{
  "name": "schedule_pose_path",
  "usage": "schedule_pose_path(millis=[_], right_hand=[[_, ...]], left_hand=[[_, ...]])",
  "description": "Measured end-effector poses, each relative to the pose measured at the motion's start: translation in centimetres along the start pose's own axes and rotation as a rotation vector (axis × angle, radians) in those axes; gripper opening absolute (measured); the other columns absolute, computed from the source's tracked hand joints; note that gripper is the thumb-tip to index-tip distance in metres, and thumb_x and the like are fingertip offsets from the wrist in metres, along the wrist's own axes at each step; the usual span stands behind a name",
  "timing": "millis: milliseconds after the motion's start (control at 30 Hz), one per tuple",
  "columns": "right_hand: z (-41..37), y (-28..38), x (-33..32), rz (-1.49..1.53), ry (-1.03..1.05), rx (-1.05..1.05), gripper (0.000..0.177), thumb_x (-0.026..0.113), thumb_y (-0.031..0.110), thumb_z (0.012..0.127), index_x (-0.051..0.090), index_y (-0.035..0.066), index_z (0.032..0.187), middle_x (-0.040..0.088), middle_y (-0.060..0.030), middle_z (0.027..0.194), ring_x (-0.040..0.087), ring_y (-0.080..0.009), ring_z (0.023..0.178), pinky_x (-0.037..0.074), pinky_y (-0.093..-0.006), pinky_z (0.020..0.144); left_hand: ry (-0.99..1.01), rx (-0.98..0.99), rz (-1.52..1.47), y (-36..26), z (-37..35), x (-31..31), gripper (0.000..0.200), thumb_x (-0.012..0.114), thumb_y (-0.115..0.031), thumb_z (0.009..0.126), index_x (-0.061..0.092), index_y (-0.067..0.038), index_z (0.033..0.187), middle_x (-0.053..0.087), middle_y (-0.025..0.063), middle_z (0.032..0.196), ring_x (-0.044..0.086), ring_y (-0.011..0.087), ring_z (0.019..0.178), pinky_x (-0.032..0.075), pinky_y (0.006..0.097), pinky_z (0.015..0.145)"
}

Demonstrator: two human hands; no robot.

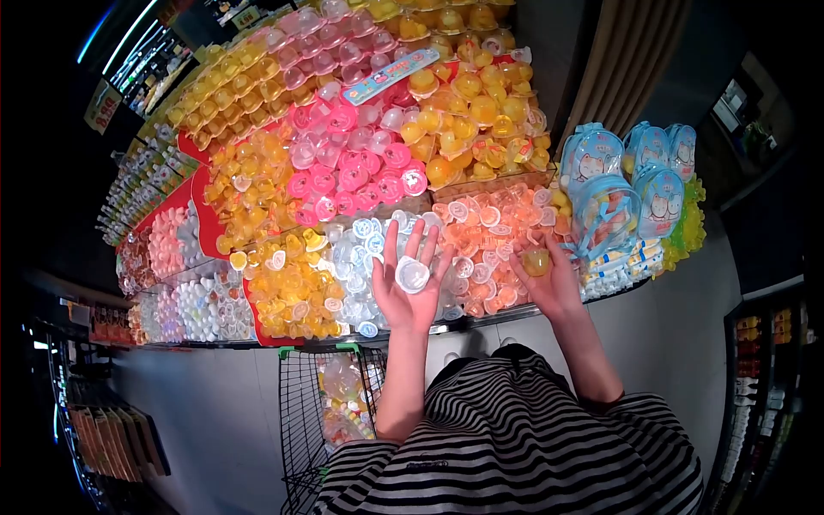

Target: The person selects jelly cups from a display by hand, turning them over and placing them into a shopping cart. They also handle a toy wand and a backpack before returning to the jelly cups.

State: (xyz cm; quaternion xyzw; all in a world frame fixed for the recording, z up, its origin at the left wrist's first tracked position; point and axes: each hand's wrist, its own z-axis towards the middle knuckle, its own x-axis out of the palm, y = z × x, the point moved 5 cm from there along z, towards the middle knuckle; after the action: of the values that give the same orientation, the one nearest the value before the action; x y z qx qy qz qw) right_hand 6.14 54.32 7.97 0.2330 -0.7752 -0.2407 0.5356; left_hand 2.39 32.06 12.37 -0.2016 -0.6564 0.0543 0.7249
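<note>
My left hand [408,296] is palm up with its fingers spread, and a clear jelly cup [412,275] with a pale lid rests on the palm. Over the orange jelly cups [491,215], my right hand [556,287] holds a yellowish jelly cup [536,263] between thumb and fingers. White jelly cups [354,249] lie in the bin section behind my left hand. Pink jelly cups [356,176] and larger yellow jelly cups [481,103] are heaped farther back.
A black wire shopping cart [296,403] with bagged goods stands below the display, left of my body. Blue cartoon backpack packs [605,206] are stacked at the right end. Yellow jelly cups [296,292] fill a red-edged section at left. Shelves [764,369] stand at far right.
</note>
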Motion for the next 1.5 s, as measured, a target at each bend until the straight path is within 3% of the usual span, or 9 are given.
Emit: schedule_pose_path(millis=[133,267,433,567,733,833,1067,1333,1500], right_hand=[[-3.5,5.5,9.8,-0.019,0.354,-0.329,0.065,0.046,0.052,0.102,0.036,0.010,0.150,0.047,-0.0175,0.146,0.049,-0.0334,0.130,0.041,-0.0538,0.109],[-3.1,-2.3,1.9,0.033,0.182,0.277,0.068,0.053,0.050,0.099,0.037,0.008,0.150,0.046,-0.0183,0.148,0.048,-0.0346,0.133,0.040,-0.0570,0.108],[-1.4,-5.6,-4.0,-0.005,0.091,0.232,0.036,0.059,0.025,0.100,0.054,0.005,0.129,0.063,-0.0114,0.117,0.061,-0.0261,0.108,0.052,-0.0436,0.092],[4.5,-4.5,-5.0,-0.024,0.060,0.148,0.029,0.059,0.023,0.100,0.057,0.003,0.120,0.061,-0.0099,0.109,0.060,-0.0223,0.099,0.050,-0.0404,0.094],[2.2,1.5,7.6,0.020,0.260,-0.003,0.055,0.047,0.044,0.103,0.047,0.003,0.138,0.051,-0.0169,0.134,0.050,-0.0277,0.124,0.044,-0.0484,0.104],[1.8,-0.4,6.7,-0.125,0.207,0.030,0.069,0.038,0.055,0.103,0.035,0.005,0.151,0.042,-0.0179,0.149,0.042,-0.0333,0.137,0.038,-0.0535,0.112],[4.1,-4.7,-4.7,0.278,-0.022,0.057,0.028,0.053,0.016,0.102,0.050,0.003,0.127,0.059,-0.0121,0.113,0.056,-0.0263,0.113,0.046,-0.0484,0.107],[1.0,1.3,8.6,-0.273,0.121,-0.370,0.060,0.035,0.049,0.106,0.031,0.013,0.153,0.054,-0.0130,0.131,0.053,-0.0253,0.122,0.037,-0.0500,0.110],[-1.9,-7.0,1.6,-0.052,0.061,0.100,0.054,0.049,0.043,0.103,0.041,0.010,0.145,0.057,-0.0113,0.127,0.055,-0.0240,0.119,0.044,-0.0510,0.104]], left_hand=[[-0.177,0.049,0.207,1.6,-1.9,-0.8,0.064,0.035,-0.045,0.106,0.026,-0.006,0.155,0.027,0.0226,0.159,0.029,0.0331,0.148,0.025,0.0522,0.120],[0.026,-0.107,0.497,4.6,-3.1,-0.5,0.089,0.017,-0.076,0.095,0.017,-0.015,0.160,0.020,0.0198,0.164,0.016,0.0325,0.152,0.004,0.0511,0.123],[-0.333,0.220,-0.408,-2.7,-2.2,-11.8,0.045,0.054,-0.040,0.102,0.051,-0.014,0.139,0.053,0.0176,0.140,0.064,0.0265,0.109,0.056,0.0330,0.082],[-0.404,0.202,-0.171,-7.9,-2.2,-18.6,0.034,0.058,-0.020,0.101,0.053,-0.008,0.132,0.061,0.0106,0.108,0.049,0.0136,0.070,0.046,0.0211,0.055],[-0.450,0.199,0.135,-4.1,-3.3,-13.3,0.047,0.045,-0.035,0.105,0.045,-0.009,0.143,0.057,0.0167,0.130,0.062,0.0245,0.101,0.054,0.0366,0.090],[-0.094,0.045,0.210,0.2,-2.9,-5.2,0.077,0.036,-0.065,0.099,0.032,-0.011,0.153,0.038,0.0227,0.152,0.038,0.0373,0.141,0.031,0.0520,0.116],[-0.327,0.244,-0.214,-7.8,1.1,-9.0,0.069,0.038,-0.062,0.101,0.035,-0.012,0.149,0.037,0.0210,0.153,0.036,0.0368,0.141,0.032,0.0525,0.117],[0.066,-0.110,0.366,-3.9,-0.5,-5.8,0.072,0.028,-0.063,0.102,0.026,-0.016,0.156,0.030,0.0207,0.159,0.035,0.0351,0.143,0.027,0.0511,0.118],[0.077,-0.169,0.020,-2.2,0.6,-6.7,0.076,0.032,-0.068,0.098,0.033,-0.016,0.153,0.030,0.0223,0.159,0.026,0.0376,0.148,0.021,0.0578,0.120]])
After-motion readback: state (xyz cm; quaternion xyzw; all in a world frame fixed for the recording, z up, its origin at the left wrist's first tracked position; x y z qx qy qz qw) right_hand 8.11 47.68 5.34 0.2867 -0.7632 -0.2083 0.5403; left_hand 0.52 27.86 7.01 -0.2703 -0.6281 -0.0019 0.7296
